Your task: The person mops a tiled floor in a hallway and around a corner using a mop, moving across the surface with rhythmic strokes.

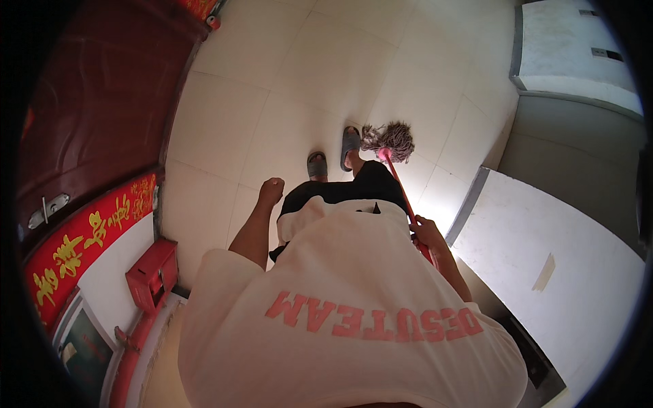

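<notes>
My right hand grips the red handle of a mop, low by my right hip. The handle runs down to a pink socket and a mop head of grey-brown strands, which rests on the tiled floor beside my right foot. On the other side my left hand hangs near my thigh, its fingers curled closed, with nothing seen in it. The upper end of the handle is hidden behind my right forearm and shirt.
A dark red door with a metal lever handle stands to my left. Behind it, a red metal box is near the floor by a red pipe. White walls with grey skirting rise on my right. A red can stands by the door's far side.
</notes>
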Available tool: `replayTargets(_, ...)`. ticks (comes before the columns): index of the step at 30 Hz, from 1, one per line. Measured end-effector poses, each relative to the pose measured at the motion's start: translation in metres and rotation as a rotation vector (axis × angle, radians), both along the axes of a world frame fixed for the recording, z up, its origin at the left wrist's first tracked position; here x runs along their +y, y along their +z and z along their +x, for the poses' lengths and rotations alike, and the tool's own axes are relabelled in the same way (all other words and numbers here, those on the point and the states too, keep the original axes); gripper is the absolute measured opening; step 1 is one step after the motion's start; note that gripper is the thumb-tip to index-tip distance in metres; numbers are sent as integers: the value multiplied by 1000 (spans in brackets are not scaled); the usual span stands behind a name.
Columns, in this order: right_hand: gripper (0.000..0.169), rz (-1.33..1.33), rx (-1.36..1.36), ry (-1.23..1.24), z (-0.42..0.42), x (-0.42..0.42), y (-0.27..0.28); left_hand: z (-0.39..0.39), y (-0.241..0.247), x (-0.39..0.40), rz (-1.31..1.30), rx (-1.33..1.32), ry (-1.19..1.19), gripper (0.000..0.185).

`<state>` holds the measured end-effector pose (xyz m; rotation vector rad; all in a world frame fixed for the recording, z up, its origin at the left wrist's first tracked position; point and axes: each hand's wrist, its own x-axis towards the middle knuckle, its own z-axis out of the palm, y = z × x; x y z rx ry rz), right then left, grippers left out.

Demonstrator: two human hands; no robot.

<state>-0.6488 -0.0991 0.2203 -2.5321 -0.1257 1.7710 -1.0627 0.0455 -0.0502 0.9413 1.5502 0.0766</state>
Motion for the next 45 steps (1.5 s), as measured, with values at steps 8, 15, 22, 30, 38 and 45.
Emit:
replayTargets(8, 21, 35, -57, 89, 4, -7, -4, -14, -28, -18, -26, 27, -48, 30)
replayTargets(15, 26, 110, -195, 69, 11, -20, -16, 1, -54, 5, 95, -34, -56, 30)
replayTargets(22, 27, 187, -124, -165, 23, 2, -10, 40, -15, 54, 132, 27, -224, 32)
replayTargets(30, 47, 205, -22, -171, 80, 86, -3, 72, -1, 99, 74, 35, -181, 24)
replayTargets(38, 44, 138, 29, -63, 133, 146, -1, 108, 9, 130, -55, 59, -119, 28)
replayTargets(45, 38, 210, 64, 137, 193, 182, 4, 201, 28, 202, 264, 186, -287, 36)
